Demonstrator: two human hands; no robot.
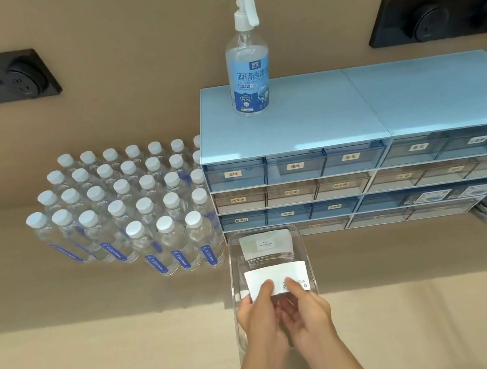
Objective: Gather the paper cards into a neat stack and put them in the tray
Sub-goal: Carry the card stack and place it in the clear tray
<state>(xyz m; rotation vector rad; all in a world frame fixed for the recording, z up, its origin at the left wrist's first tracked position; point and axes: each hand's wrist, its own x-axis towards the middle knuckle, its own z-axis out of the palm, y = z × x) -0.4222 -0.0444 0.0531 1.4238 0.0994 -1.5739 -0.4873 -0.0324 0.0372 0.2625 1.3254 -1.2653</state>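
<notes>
2 bare forearms enter from the near edge. The left hand (260, 316) and right hand (307, 313) wear nothing. No sleeves show.

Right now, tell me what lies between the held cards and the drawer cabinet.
In the head view, a stack of cards sits in the clear tray, between the held cards and the drawer cabinet.

The tray (235, 283) sits on the worktop (102, 347) at the picture's 6 o'clock, just before the drawer cabinet (359, 167). A stack of cards (266, 245) lies in the tray's 12 o'clock end; both hands, left hand (260, 317) and right hand (308, 312), hold more cards (276, 275) over its middle. Water bottles (125, 208) stand at the tray's 10 o'clock, left of the cabinet. A spray bottle (248, 66) stands on the cabinet's top.
</notes>
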